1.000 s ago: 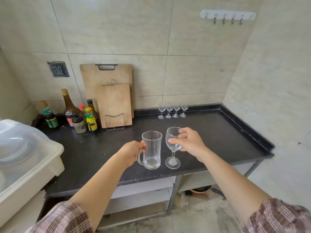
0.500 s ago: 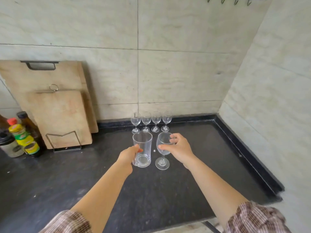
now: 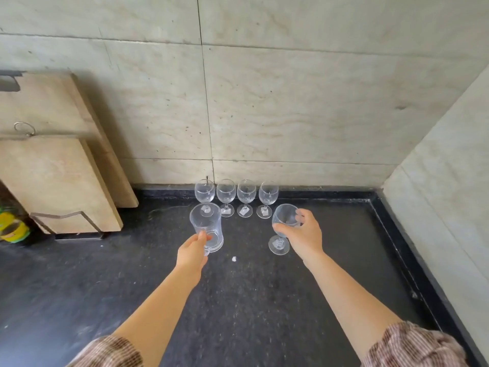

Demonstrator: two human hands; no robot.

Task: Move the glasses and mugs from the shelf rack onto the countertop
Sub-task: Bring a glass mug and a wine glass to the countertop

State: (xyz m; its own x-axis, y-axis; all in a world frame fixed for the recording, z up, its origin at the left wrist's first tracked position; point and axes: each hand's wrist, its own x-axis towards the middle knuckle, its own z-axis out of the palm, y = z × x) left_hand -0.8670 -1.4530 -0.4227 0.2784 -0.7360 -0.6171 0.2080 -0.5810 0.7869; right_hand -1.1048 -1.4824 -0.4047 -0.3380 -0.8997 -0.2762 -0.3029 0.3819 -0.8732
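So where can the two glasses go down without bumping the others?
Bare countertop lies right of the wine glass, up to the raised edge, and in front of the mug too. It is crowded at the back wall, where four wine glasses stand.

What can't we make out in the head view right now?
- Shelf rack: outside the frame.
- Mug handle: mostly covered by the left hand.
- Whether mug and wine glass, in the right hand, touch the countertop: unclear.
- Bottle label: cut off, blurred.
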